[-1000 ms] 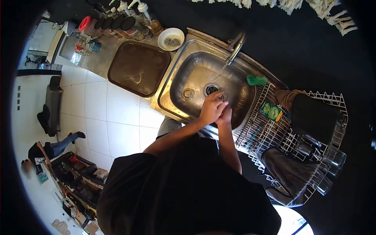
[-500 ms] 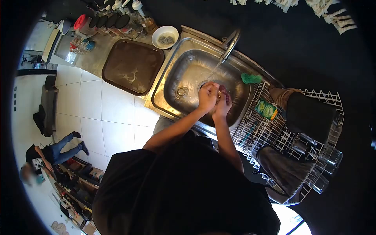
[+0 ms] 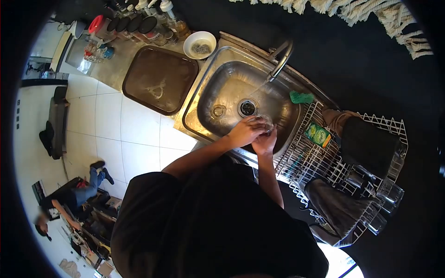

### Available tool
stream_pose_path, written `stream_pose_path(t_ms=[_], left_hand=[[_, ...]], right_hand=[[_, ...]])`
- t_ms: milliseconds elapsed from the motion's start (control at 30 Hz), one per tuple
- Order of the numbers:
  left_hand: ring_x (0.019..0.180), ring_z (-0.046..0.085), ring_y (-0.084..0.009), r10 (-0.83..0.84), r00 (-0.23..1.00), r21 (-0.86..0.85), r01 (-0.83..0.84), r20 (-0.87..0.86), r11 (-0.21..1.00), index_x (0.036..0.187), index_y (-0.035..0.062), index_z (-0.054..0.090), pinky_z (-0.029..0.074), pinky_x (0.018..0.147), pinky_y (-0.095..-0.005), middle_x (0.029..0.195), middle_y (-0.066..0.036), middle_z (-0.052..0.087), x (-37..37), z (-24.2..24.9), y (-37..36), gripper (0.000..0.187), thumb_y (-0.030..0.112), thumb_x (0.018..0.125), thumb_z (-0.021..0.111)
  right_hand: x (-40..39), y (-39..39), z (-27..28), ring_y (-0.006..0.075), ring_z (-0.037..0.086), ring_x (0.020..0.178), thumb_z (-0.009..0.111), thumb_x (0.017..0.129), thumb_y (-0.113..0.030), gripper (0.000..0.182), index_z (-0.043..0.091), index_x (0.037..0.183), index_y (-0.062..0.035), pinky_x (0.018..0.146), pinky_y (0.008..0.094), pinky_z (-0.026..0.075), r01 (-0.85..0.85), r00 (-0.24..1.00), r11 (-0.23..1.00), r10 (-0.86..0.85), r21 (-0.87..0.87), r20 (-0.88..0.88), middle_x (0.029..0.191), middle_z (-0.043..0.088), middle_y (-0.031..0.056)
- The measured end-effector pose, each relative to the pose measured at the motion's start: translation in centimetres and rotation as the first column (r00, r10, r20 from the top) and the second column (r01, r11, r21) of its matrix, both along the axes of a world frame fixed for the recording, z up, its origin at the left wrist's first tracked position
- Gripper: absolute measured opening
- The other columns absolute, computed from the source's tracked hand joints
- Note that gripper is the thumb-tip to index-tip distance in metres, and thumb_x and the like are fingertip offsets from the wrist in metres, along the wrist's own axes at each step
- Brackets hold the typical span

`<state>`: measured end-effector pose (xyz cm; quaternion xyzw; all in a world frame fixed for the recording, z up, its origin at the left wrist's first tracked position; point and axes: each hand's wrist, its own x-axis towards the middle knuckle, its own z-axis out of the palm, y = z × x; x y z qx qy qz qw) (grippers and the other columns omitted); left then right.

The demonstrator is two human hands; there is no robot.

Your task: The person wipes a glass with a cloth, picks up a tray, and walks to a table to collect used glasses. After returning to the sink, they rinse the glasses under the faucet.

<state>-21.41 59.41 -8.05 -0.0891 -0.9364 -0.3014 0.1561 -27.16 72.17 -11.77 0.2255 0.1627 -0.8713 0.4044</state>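
Over the steel sink, both my hands are closed around a clear drinking glass, mostly covered by fingers. My left hand wraps its side from the left, fingers pointing right. From the right and below, my right hand grips it, and its fingers are partly hidden. Just beyond my hands is the dark drain hole, with a round metal strainer to its left. The curved faucet stands at the back, and a thin stream of water seems to fall from it.
A green scrubber lies on the sink's right rim. The wire dish rack holds a green sponge packet, dark cloths and upturned glasses. Left are a brown tray, a white bowl and jars. Another person is at far left.
My hands have drawn back toward me from over the drain, uncovering it. The glass now shows between them. The person at far left has shifted posture, and my view has moved slightly.
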Motion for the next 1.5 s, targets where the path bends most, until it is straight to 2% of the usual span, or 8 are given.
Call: stream_pose_path(t_ms=[533,667,933,1000,1333,1400,1467,1500], left_hand=[[0.113,0.055,-0.0186,0.116,0.917,-0.305,0.007,0.382,0.952,0.109,0.0119,0.064,0.026,0.109,-0.0437,0.108,-0.01,0.065,0.2,-12.3,-7.0,0.032,0.014,0.078,0.057],[0.079,0.068,-0.0185,0.215,0.937,-0.497,-0.053,0.275,0.866,0.074,0.015,0.071,0.023,0.11,-0.0421,0.077,-0.009,0.07,-2.1,-13.4,-10.0,0.017,0.013,0.078,0.055],[0.072,0.066,-0.0232,0.153,0.814,-0.404,0.107,0.56,0.908,0.088,0.0101,0.066,0.037,0.095,-0.0396,0.073,-0.011,0.067,-1.9,-11.3,-15.7,0.014,0.015,0.077,0.061],[0.082,0.059,-0.025,0.219,0.974,-0.28,-0.195,0.056,0.94,0.096,0.0067,0.062,0.04,0.087,-0.04,0.084,-0.013,0.063,-0.5,-9.0,-15.0,0.019,0.019,0.081,0.059],[0.077,0.064,-0.0365,0.088,0.813,0.015,-0.118,0.576,0.993,0.122,0.0143,0.045,0.054,0.062,-0.045,0.112,-0.022,0.053,4.4,-12.2,-13.1,0.045,0.024,0.083,0.065],[0.075,0.066,-0.0325,0.069,0.874,0.174,-0.172,0.48,0.97,0.121,0.012,0.043,0.056,0.06,-0.0404,0.111,-0.02,0.055,3.6,-12.3,-12.6,0.044,0.025,0.085,0.065],[0.092,0.065,-0.024,-0.465,0.565,0.707,-0.673,0.682,0.218,0.118,0.01,0.045,0.057,0.067,-0.0351,0.106,-0.013,0.06,1.5,-7.2,-12.1,0.039,0.025,0.088,0.064],[0.094,0.064,-0.0172,-0.515,0.576,0.735,-0.656,0.635,0.172,0.119,0.0094,0.047,0.057,0.071,-0.0313,0.104,-0.007,0.061,0.9,-5.1,-11.6,0.035,0.025,0.091,0.061]], right_hand=[[3.2,2.0,-2.7,0.0212,0.059,0.081,0.042,0.091,-0.038,0.039,0.055,0.11,-0.0061,0.071,0.0324,0.048,0.006,0.998,0.908,-0.029,0.419,0.048,0.096,0.062,0.0096],[3.7,1.7,-1.4,0.0197,0.06,0.081,0.046,0.089,-0.041,0.041,0.054,0.113,-0.0085,0.067,0.0301,0.05,0.067,0.995,0.865,-0.094,0.497,0.03,0.098,0.062,0.0086],[8.5,-0.5,-2.6,0.0247,0.06,0.08,0.05,0.088,-0.039,0.037,0.054,0.113,-0.0126,0.069,0.0353,0.05,0.16,0.985,0.922,-0.172,0.353,0.004,0.097,0.063,0.0103],[9.6,-1.1,-3.1,0.0255,0.061,0.08,0.052,0.088,-0.039,0.036,0.054,0.112,-0.0126,0.068,0.0358,0.052,0.222,0.962,0.877,-0.267,0.427,0.049,0.096,0.063,0.0102],[9.8,-2.7,-4.0,0.0249,0.061,0.082,0.053,0.089,-0.034,0.029,0.054,0.108,-0.012,0.065,0.0373,0.051,0.234,0.944,0.77,-0.327,0.594,0.052,0.1,0.062,0.0094],[8.8,-4.1,-4.4,0.0203,0.061,0.081,0.052,0.092,-0.025,0.015,0.054,0.104,-0.0149,0.058,0.0348,0.052,0.321,0.936,0.383,-0.27,0.866,-0.227,0.099,0.062,0.007],[6.9,-5.7,-2.8,0.0112,0.057,0.087,0.056,0.092,-0.014,0.014,0.056,0.102,-0.0041,0.074,0.0257,0.046,0.445,0.893,0.303,-0.218,0.843,-0.393,0.093,0.062,0.0041],[5.9,-7.1,-0.7,0.0112,0.057,0.087,0.055,0.093,-0.015,0.017,0.057,0.104,-0.0024,0.076,0.0254,0.046,0.515,0.856,0.222,-0.09,0.828,-0.508,0.095,0.062,0.0048]])
